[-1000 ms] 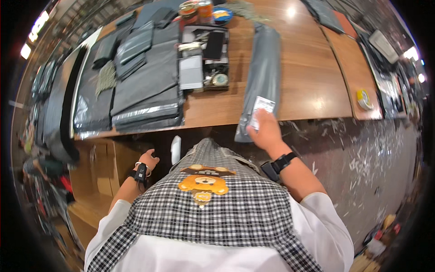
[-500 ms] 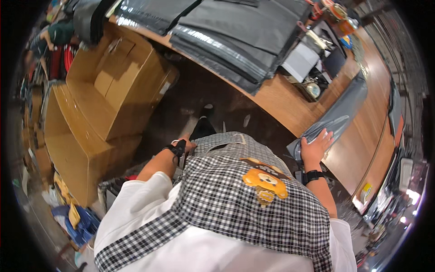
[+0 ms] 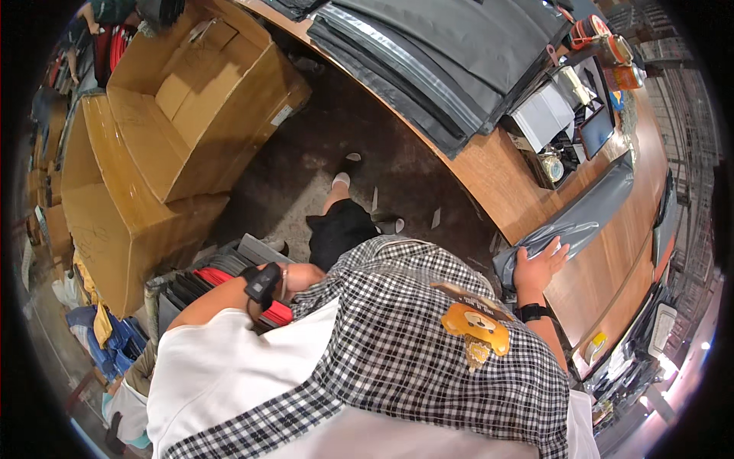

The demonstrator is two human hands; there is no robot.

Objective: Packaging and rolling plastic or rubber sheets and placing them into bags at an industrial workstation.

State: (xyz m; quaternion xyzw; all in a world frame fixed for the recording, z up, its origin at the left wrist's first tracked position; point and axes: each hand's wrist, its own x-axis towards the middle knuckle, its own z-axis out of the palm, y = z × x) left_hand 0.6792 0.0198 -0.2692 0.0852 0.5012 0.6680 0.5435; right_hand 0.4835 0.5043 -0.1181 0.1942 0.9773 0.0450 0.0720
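My right hand (image 3: 537,271) lies with its fingers spread on the near end of a long, folded dark grey plastic bag (image 3: 589,206) at the table's edge. My left hand (image 3: 303,278) is at the left side of my black-and-white checked apron (image 3: 397,329). Its fingers are curled into the gathered cloth there, and their tips are hidden. A bear picture decorates the apron front. Each wrist wears a dark band.
A wooden table (image 3: 497,176) carries a stack of dark grey plastic bags (image 3: 459,61) and a box of small items (image 3: 543,115). Large open cardboard boxes (image 3: 191,115) stand at left. Red and black folded items (image 3: 222,275) lie below my left arm. Scraps lie on the floor.
My left hand has shifted from the apron's upper front back to its side, drawing cloth together. My body and view have turned slightly. The right hand stays on the grey bag.
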